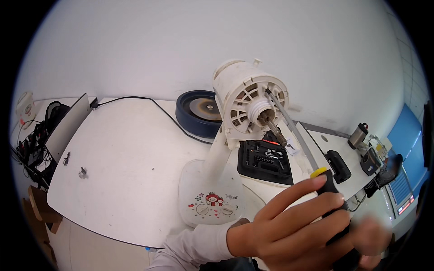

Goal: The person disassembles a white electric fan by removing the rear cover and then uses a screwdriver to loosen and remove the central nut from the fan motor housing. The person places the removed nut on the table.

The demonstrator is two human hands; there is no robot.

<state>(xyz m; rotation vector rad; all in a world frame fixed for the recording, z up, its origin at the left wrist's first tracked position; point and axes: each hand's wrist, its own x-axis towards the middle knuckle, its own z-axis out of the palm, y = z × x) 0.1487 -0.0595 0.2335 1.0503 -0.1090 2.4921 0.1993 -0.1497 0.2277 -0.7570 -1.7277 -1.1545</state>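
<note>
My left hand (294,226) is closed around the black-and-yellow handle of a long screwdriver (296,133). Its tip meets the rim of a white fan motor housing (233,83), which has a slotted face, threaded collar and protruding metal shaft (276,132). The housing tops a white stand whose base (192,180) carries cartoon decorations and two knobs. Blurred skin beside the handle's lower part may be my right hand (370,239); its grip is unclear.
A blue wheel-like disc (190,119) and black tool case (246,167) sit behind the stand. Small metal parts (82,173) lie on the white table (117,194). Tangled cables (34,151) are left. A bottle (359,135) and black object (339,167) are right.
</note>
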